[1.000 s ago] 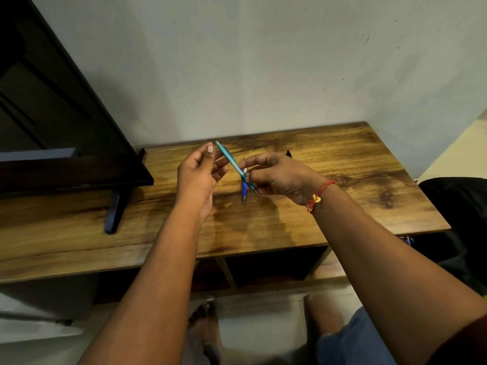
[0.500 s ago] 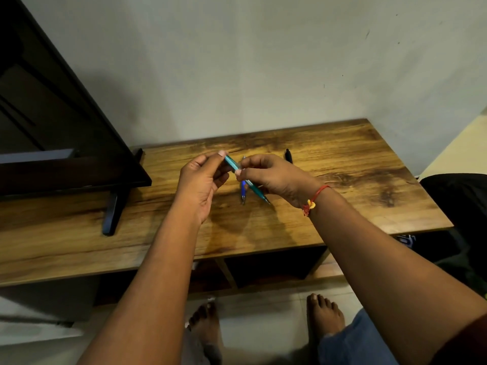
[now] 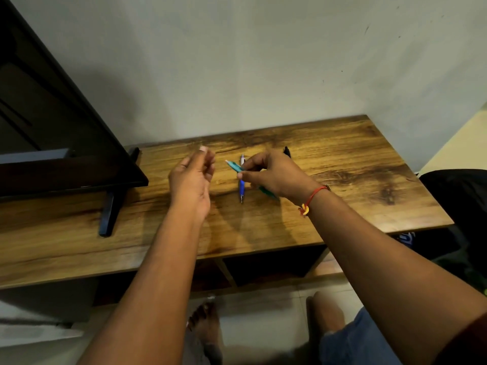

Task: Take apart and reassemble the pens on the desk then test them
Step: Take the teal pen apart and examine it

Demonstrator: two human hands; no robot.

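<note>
I count three pens: one teal pen (image 3: 234,166), one blue-and-white pen (image 3: 241,185) and one black pen (image 3: 286,151), of which only the tip shows. Two hands are in view, my left hand (image 3: 193,180) and my right hand (image 3: 274,175). There is one desk (image 3: 355,159), one dark screen (image 3: 52,127) on two black legs (image 3: 109,212), one red thread bracelet (image 3: 312,197), and my two bare feet (image 3: 205,327).

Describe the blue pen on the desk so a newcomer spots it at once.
On the wooden desk, look beside the right hand. The blue pen lies flat there, white-topped, tip toward the person. The teal pen is held; the black pen lies farther back.
</note>
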